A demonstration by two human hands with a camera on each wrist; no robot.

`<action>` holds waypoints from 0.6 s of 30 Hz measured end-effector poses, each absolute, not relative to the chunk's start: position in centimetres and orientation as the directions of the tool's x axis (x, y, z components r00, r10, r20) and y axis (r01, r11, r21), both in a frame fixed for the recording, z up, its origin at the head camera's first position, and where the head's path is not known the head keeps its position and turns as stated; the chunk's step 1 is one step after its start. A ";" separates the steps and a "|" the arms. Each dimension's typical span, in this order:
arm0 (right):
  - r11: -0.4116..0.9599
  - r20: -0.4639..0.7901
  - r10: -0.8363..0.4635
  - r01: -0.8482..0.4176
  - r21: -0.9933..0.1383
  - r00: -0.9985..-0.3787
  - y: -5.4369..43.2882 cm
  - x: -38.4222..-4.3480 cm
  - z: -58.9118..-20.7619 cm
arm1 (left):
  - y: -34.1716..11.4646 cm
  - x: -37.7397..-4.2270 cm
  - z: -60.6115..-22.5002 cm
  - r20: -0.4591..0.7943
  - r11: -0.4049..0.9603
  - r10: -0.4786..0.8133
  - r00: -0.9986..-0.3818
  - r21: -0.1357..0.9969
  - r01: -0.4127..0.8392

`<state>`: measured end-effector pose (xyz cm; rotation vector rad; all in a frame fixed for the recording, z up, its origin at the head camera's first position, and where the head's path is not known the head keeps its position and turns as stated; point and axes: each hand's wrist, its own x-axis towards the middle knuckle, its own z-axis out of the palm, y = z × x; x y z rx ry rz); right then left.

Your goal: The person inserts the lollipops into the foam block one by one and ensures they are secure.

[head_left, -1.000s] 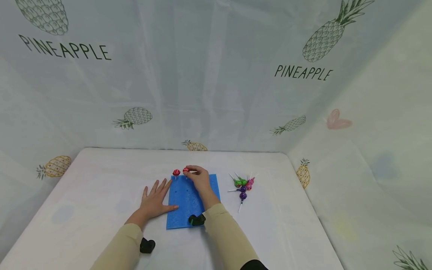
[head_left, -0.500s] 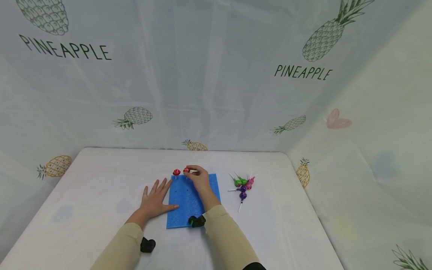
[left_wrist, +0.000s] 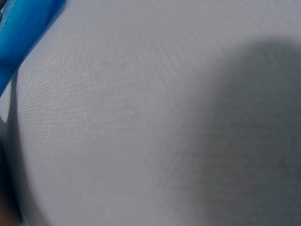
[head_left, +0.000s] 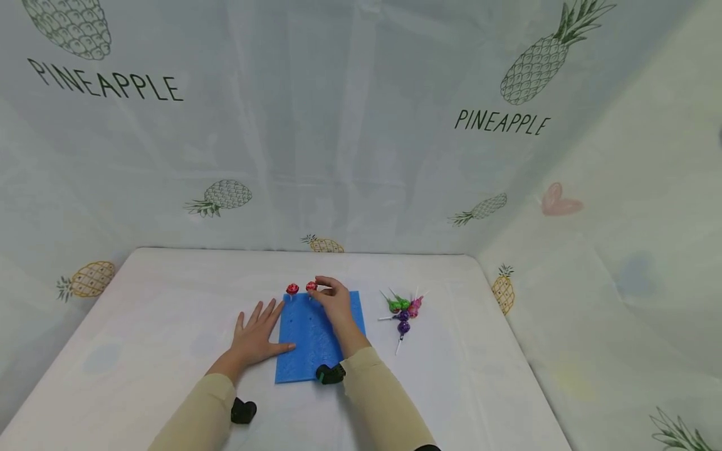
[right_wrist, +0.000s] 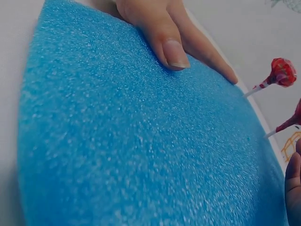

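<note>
A blue foam board (head_left: 304, 347) lies flat on the table, with a red-wrapped lollipop (head_left: 292, 289) standing upright at its far left corner. Beside it a second red lollipop (head_left: 311, 286) stands with its stick in the foam, its head between the thumb and index fingertips of my right hand (head_left: 336, 308). My left hand (head_left: 254, 339) is spread at the board's left side, thumb on the foam. In the right wrist view the left thumb (right_wrist: 173, 51) presses on the board, and the right fingers (right_wrist: 294, 183) show only partly, near the second stick.
Right of the board lies a cluster of loose lollipops: green ones (head_left: 399, 304), pink ones (head_left: 415, 306) and purple ones (head_left: 403, 326). Small holes dot the foam. A pineapple-print curtain (head_left: 338, 138) hangs behind the white table (head_left: 479, 376).
The right thumb and index finger have parted slightly, and more of the second lollipop's head shows. My left hand stays in place; the whole view has shifted a little.
</note>
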<state>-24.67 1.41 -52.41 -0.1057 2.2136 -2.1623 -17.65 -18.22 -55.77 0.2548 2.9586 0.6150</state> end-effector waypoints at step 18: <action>0.080 -0.001 -0.020 -0.001 -0.997 -1.000 6.0 -20.1 -49.5 | -18.2 -17.5 -55.8 -0.054 0.905 0.188 -0.981 0.396 0.152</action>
